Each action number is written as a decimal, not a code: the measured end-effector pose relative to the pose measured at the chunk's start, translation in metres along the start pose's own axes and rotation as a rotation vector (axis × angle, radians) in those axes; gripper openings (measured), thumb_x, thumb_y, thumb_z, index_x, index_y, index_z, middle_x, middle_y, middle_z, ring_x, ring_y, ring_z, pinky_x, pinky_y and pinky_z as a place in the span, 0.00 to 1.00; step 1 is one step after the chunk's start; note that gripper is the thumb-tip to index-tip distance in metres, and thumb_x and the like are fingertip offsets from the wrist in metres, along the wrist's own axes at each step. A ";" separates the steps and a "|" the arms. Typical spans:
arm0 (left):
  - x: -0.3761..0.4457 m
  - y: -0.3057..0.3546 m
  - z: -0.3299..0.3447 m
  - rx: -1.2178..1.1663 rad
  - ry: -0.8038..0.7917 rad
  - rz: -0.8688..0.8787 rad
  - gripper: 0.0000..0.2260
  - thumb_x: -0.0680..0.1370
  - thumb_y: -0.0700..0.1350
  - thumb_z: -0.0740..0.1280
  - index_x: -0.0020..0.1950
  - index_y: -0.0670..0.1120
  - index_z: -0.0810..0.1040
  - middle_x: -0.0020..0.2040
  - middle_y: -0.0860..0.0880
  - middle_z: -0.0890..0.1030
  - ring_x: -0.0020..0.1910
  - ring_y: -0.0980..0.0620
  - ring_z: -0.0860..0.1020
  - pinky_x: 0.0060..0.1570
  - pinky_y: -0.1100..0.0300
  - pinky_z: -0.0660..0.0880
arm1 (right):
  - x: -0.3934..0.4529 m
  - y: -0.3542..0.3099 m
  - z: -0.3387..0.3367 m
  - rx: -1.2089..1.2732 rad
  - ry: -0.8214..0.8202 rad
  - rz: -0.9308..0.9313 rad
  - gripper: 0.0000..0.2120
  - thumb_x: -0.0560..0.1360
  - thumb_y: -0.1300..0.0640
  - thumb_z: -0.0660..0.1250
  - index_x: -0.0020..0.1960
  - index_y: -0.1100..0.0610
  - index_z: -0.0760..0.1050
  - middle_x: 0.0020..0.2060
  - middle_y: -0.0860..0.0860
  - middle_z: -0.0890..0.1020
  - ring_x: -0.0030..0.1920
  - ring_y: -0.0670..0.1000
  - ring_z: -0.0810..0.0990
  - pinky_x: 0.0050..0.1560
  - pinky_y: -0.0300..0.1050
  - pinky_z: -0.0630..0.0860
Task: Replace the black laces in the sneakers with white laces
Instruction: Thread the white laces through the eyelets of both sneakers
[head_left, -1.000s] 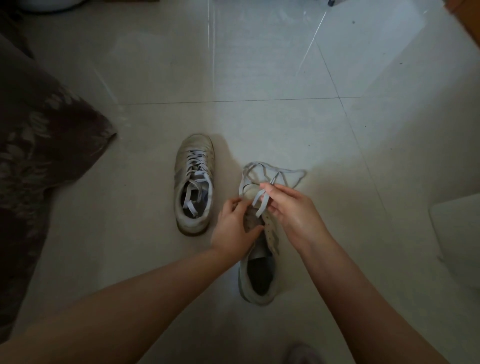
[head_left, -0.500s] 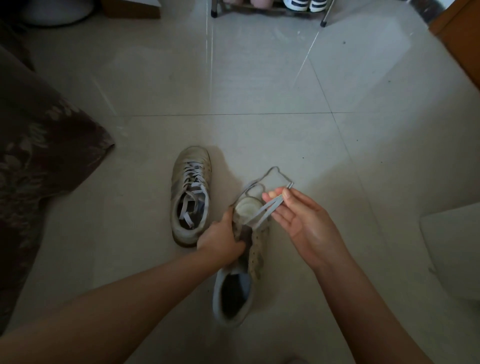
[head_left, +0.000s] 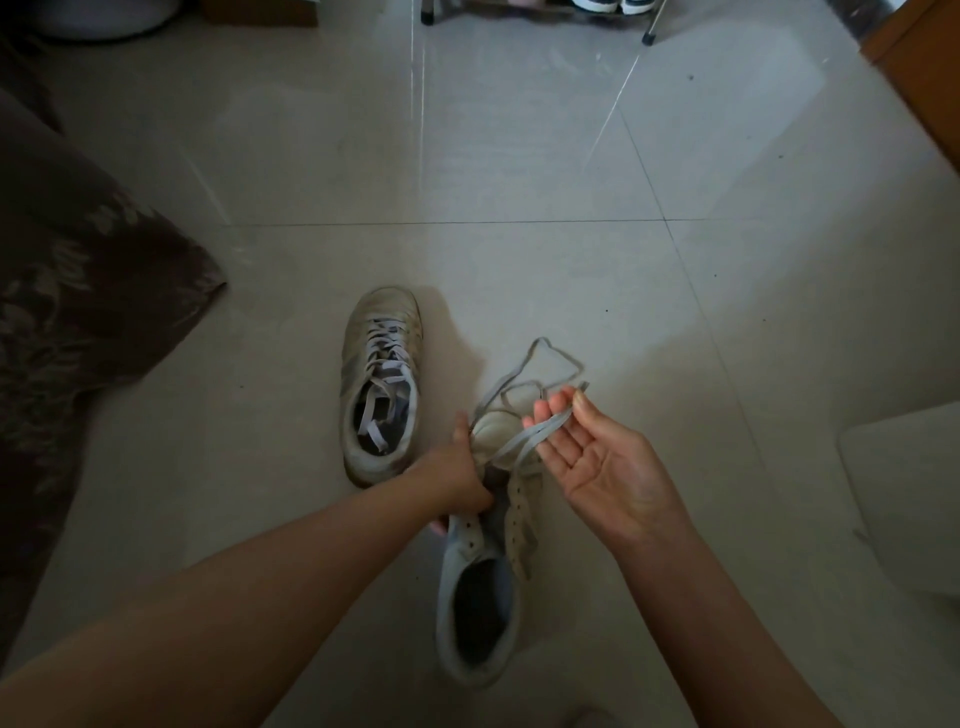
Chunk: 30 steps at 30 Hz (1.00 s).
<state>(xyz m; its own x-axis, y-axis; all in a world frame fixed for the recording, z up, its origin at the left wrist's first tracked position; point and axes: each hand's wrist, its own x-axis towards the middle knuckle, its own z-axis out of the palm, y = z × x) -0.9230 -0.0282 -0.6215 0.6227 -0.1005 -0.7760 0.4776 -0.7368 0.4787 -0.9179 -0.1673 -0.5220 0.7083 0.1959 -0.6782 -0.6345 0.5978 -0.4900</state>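
Two worn white sneakers are on the tiled floor. The left sneaker (head_left: 382, 379) stands on the floor with a white lace threaded through it, loose ends lying in its opening. My left hand (head_left: 457, 478) grips the other sneaker (head_left: 483, 597) around its forefoot, heel toward me, upper eyelets bare. A white lace (head_left: 514, 439) runs from this sneaker's toe end across my right hand (head_left: 602, 462), which is palm up and pinches it between thumb and fingertips. The rest of the lace loops on the floor beyond.
A brown patterned fabric (head_left: 78, 312) fills the left side. A shoe rack's legs (head_left: 647, 31) show at the top edge, with a wooden panel (head_left: 919, 67) at the top right. A pale low object (head_left: 904, 493) sits at the right edge.
My left hand shifted onto the sneaker's forefoot and drew its heel closer to me. My right hand turned palm up and pulled the lace out to the right.
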 end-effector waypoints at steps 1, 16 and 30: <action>-0.002 -0.003 0.003 0.038 0.004 0.001 0.49 0.73 0.50 0.69 0.74 0.54 0.30 0.62 0.40 0.73 0.43 0.45 0.81 0.37 0.55 0.81 | 0.002 -0.001 -0.001 -0.013 0.015 -0.001 0.17 0.79 0.60 0.59 0.39 0.61 0.83 0.37 0.53 0.85 0.41 0.49 0.85 0.50 0.47 0.80; 0.024 -0.033 0.030 0.114 0.411 0.589 0.32 0.67 0.64 0.69 0.70 0.59 0.69 0.70 0.60 0.69 0.73 0.57 0.61 0.69 0.50 0.62 | -0.007 0.005 0.000 -0.039 -0.011 0.046 0.12 0.76 0.62 0.61 0.38 0.62 0.80 0.33 0.53 0.81 0.37 0.50 0.84 0.44 0.44 0.82; 0.012 -0.013 0.022 0.298 0.509 0.735 0.23 0.74 0.56 0.50 0.55 0.51 0.80 0.58 0.55 0.80 0.68 0.52 0.70 0.67 0.49 0.59 | 0.017 -0.021 -0.032 -0.014 -0.023 -0.045 0.04 0.67 0.64 0.69 0.39 0.61 0.74 0.31 0.52 0.72 0.23 0.43 0.67 0.19 0.33 0.63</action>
<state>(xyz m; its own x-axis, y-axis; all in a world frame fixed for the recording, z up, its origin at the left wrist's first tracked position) -0.9352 -0.0344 -0.6465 0.9347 -0.3552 -0.0146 -0.2767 -0.7526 0.5975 -0.9023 -0.2014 -0.5409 0.7427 0.1867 -0.6430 -0.6061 0.5957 -0.5271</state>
